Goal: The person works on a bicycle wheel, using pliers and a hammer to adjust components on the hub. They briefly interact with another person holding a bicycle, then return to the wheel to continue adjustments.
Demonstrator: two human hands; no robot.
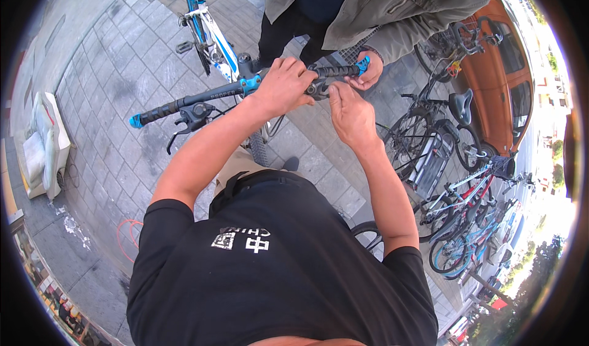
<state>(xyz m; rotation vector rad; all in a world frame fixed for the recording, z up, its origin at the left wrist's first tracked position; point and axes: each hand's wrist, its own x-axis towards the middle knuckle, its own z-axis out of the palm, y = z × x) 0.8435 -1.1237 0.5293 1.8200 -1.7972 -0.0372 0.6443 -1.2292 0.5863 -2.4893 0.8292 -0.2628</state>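
A white and blue bicycle (218,42) stands in front of me, its black handlebar (211,94) running across my view. My left hand (282,88) is closed over the bar right of the stem (246,69). The fingers of my right hand (354,116) pinch the dark brake lever assembly (318,89) under the right grip; its exact part is hidden by my fingers. The right grip (337,71) is black with a blue end, where another person's hand (368,71) rests. On the left side are a matching grip (169,109) and a brake lever (190,119), both untouched.
The other person, in a grey-green jacket (405,8), stands close across the bar. Several parked bicycles (454,235) line the right, near an orange car (497,69). A white bin-like container (46,143) stands at the left. A thin red cable (127,235) lies on grey paving (116,82).
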